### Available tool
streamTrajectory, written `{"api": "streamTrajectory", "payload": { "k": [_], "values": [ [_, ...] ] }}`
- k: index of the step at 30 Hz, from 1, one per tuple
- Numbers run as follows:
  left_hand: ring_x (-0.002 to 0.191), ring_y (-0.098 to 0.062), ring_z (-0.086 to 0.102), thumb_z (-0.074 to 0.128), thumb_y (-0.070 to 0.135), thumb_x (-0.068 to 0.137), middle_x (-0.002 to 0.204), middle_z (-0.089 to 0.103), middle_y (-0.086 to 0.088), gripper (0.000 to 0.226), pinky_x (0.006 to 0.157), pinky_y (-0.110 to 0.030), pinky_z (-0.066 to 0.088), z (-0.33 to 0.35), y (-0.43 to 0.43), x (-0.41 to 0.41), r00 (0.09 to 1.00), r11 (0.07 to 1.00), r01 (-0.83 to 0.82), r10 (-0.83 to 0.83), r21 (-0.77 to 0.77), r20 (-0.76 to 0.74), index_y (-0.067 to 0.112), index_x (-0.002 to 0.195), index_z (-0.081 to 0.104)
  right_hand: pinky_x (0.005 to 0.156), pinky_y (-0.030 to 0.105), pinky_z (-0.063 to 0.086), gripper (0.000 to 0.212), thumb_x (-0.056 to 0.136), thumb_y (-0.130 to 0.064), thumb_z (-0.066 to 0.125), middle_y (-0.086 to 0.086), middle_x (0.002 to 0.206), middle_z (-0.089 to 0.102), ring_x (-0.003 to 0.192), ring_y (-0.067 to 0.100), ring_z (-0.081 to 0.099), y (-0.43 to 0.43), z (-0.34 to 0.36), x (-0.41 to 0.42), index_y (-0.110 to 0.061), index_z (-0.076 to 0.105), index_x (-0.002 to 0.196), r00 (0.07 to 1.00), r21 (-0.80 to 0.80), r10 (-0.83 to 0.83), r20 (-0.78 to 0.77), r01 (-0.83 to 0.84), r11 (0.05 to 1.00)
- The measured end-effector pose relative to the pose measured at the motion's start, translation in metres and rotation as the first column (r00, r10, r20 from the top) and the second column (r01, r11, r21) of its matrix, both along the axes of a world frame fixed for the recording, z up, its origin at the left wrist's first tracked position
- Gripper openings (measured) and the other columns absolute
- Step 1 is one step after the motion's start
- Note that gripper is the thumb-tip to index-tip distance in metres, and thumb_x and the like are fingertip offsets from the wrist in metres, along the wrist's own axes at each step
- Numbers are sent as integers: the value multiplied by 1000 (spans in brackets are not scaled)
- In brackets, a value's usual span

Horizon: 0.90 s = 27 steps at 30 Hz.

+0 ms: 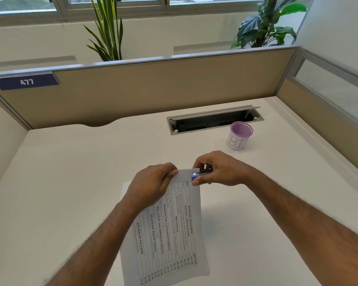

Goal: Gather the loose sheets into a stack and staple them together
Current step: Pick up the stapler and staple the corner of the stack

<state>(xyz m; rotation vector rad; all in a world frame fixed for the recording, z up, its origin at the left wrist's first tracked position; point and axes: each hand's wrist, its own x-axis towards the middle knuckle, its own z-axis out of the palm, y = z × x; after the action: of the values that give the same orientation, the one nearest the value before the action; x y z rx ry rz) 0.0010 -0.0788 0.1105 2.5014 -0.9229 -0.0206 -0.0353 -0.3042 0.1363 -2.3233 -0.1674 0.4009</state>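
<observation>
A stack of printed sheets [174, 234] with tables and text is held up off the white desk, its far edge raised. My left hand [151, 184] pinches the top left corner of the stack. My right hand [217, 170] is closed around a small blue and black stapler [198, 174], whose jaws sit over the top right corner of the sheets. Most of the stapler is hidden under my fingers. How many sheets are in the stack I cannot tell.
A purple mesh cup [239, 136] wrapped in paper marked "BI" stands at the back right. Behind it an open cable tray [213, 120] is set into the desk [70, 172]. Beige partitions [153, 87] wall the desk at the back and both sides.
</observation>
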Motion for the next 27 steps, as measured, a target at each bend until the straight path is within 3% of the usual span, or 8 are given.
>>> {"api": "streamTrajectory", "payload": {
  "k": [11, 15, 19, 23, 27],
  "values": [
    [70, -11, 63, 31, 48, 96, 91, 70, 6, 37, 55, -17, 43, -5, -1, -4, 999, 1000, -3, 2, -23, -40, 25, 104, 59, 59, 23, 52, 32, 79, -37, 77, 3, 88, 72, 66, 16, 57, -1, -4, 2, -10, 63, 89, 1000, 24, 2, -4, -2, 1000],
    [68, -10, 63, 30, 49, 96, 85, 67, 9, 36, 54, -17, 41, -5, 0, -4, 999, 999, -15, 13, -37, -39, 27, 101, 58, 61, 25, 54, 33, 77, -40, 77, 4, 91, 72, 69, 19, 60, -2, -7, 2, -13, 66, 93, 1000, 42, -10, -4, 11, 999],
    [67, -8, 62, 32, 46, 97, 82, 66, 10, 33, 54, -19, 41, -4, 4, 0, 999, 998, -27, 25, -49, -41, 27, 99, 58, 61, 25, 57, 36, 75, -31, 81, -2, 93, 67, 73, 21, 63, -8, -7, 0, -13, 65, 103, 999, 91, -44, -14, 45, 995],
    [68, -8, 62, 36, 39, 100, 82, 68, 8, 28, 57, -22, 44, -1, 10, 6, 998, 996, -40, 37, -75, -45, 24, 96, 59, 67, 33, 59, 38, 70, -33, 84, 0, 91, 69, 73, 22, 68, -35, -26, -8, -16, 68, 100, 976, 122, -212, 49, 205, 971],
    [69, -8, 63, 36, 39, 101, 82, 68, 7, 28, 57, -25, 49, 1, 13, 7, 997, 996, -53, 49, -72, -56, 24, 96, 59, 60, 15, 47, 32, 67, -30, 88, -4, 83, 68, 63, 5, 62, -54, -80, -24, -14, 69, 87, 881, 100, -460, 112, 450, 887]
  ]
}}
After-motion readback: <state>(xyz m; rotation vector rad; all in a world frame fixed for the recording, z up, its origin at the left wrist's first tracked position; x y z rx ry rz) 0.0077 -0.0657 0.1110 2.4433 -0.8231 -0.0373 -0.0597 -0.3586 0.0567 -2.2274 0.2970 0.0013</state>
